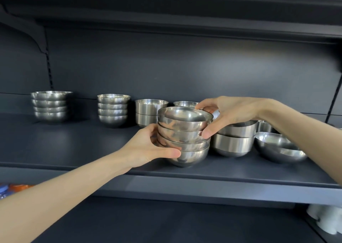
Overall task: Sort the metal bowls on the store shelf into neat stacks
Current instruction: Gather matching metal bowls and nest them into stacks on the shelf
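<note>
The dark shelf [92, 146] runs beneath both your hands. Between them is the stack of four round bowls [185, 137], near the shelf's front edge; you cannot tell whether it rests there or is lifted. Your left hand [148, 146] curls round its lower bowls, thumb across the front. Your right hand [229, 115] pinches the top bowl, fingers over the far rim, thumb on the near wall. Well left of your left hand stand two four-bowl stacks [112, 110]. Under your right wrist stands a straight-sided pair [233, 141], and under that forearm a wide single bowl [277, 146].
</note>
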### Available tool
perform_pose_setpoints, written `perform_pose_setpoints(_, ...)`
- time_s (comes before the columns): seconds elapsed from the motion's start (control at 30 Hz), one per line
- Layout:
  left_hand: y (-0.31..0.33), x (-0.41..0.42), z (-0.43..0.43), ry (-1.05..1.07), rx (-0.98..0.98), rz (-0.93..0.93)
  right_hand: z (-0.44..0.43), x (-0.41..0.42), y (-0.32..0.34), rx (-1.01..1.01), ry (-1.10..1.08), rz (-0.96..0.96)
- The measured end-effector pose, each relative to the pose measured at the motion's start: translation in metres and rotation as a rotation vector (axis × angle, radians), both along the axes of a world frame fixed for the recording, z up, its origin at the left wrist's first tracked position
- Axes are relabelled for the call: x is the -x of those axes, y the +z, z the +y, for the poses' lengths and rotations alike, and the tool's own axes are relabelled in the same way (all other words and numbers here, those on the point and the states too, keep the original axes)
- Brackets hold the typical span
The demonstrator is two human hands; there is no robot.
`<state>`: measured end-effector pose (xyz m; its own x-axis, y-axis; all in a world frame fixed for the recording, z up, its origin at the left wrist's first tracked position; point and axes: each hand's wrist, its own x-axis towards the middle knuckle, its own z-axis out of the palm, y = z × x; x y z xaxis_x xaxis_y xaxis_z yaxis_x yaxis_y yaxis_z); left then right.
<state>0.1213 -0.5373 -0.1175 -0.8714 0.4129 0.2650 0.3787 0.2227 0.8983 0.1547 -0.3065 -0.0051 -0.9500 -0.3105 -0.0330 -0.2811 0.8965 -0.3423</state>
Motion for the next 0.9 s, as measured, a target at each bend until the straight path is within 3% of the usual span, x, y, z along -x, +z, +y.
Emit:
perform_pose_setpoints(0.43, -0.001, 0.035, -0.06, 0.088, -0.018, 0.017, -0.059, 0.044, -0.006, 0.071, 0.005, 0.037)
perform_pose_setpoints(0.9, -0.003, 0.072, -0.115, 0.076, -0.033, 0.007, -0.11, 0.083, -0.044, 0.475, -0.045, 0.08)
